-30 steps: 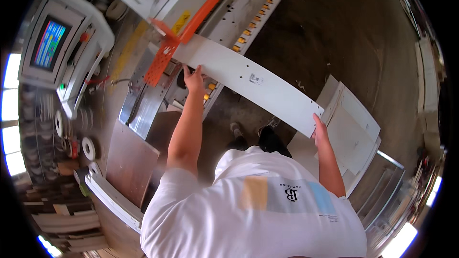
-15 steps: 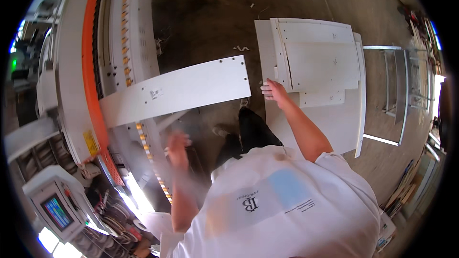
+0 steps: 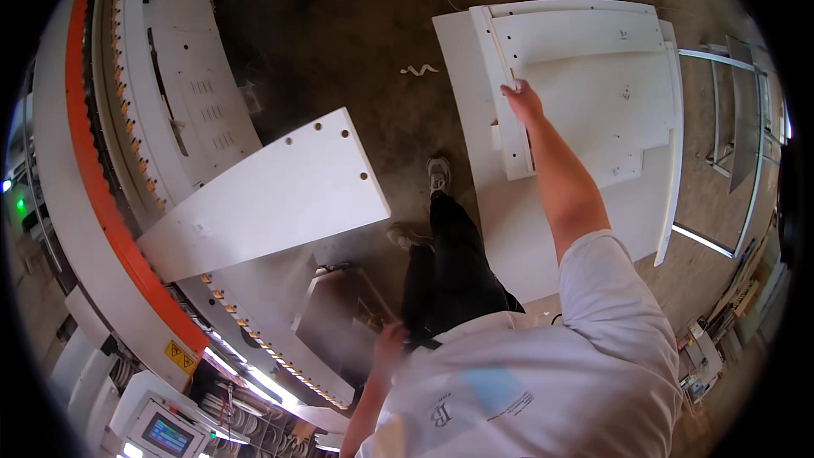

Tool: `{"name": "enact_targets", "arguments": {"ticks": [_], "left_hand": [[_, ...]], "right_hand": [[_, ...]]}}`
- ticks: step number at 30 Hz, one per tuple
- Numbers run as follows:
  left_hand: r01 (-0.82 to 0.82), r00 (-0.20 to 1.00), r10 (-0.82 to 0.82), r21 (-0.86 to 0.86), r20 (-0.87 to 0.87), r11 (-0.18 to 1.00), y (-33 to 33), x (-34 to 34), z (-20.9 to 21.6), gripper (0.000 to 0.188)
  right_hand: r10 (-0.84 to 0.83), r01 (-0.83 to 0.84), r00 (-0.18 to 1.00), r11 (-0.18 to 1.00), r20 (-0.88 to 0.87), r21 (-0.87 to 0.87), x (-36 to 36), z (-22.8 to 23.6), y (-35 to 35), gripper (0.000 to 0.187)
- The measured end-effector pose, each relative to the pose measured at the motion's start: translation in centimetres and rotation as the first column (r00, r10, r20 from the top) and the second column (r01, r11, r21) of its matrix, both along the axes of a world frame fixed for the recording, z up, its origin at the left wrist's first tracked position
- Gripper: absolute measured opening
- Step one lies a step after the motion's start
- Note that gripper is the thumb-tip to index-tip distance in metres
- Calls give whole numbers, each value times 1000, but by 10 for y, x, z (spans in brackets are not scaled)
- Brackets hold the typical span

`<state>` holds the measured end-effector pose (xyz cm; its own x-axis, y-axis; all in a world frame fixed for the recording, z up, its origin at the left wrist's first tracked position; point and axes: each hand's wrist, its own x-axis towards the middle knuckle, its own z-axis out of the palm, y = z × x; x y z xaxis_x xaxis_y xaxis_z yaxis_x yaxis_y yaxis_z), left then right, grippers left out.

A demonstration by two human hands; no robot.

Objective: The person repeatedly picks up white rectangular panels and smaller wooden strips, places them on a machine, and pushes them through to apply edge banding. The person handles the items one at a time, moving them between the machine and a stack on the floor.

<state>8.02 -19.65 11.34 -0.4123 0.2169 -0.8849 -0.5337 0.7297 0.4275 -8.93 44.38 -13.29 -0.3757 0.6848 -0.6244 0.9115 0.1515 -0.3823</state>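
1. Right hand [image 3: 525, 103]: fingers partly curled at edge of long narrow white board [image 3: 509, 125] on white flat-panel stack [image 3: 585, 76]; firm grip, can't tell.
2. Left hand [image 3: 390, 344]: blurred near black trousers [image 3: 458, 246]; finger opening and hold, can't tell.
3. Wide white rectangular board with dark holes [image 3: 280, 195]: across white-and-orange machine [image 3: 95, 171], end jutting out.

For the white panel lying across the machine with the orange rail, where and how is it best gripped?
Probably the white panel is best gripped by its free end, from the right of the picture, pinching both long edges, thumbs above, fingers below. That flat end juts past the machine over the floor, so its edges look accessible; the other end lies at the orange rail.
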Motion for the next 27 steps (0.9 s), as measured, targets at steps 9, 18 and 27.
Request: {"name": "enact_targets", "arguments": {"ticks": [9, 18, 27], "left_hand": [[-185, 969, 205, -145, 138, 972, 48, -27, 21, 28], [-125, 969, 148, -126, 195, 984, 94, -58, 20, 34], [-226, 945, 248, -125, 211, 966, 99, -65, 16, 31]], "right_hand": [[43, -65, 986, 989, 164, 132, -46, -37, 56, 74], [32, -48, 989, 993, 143, 107, 14, -31, -32, 59], [-873, 735, 483, 363, 67, -572, 61, -68, -121, 74]]}}
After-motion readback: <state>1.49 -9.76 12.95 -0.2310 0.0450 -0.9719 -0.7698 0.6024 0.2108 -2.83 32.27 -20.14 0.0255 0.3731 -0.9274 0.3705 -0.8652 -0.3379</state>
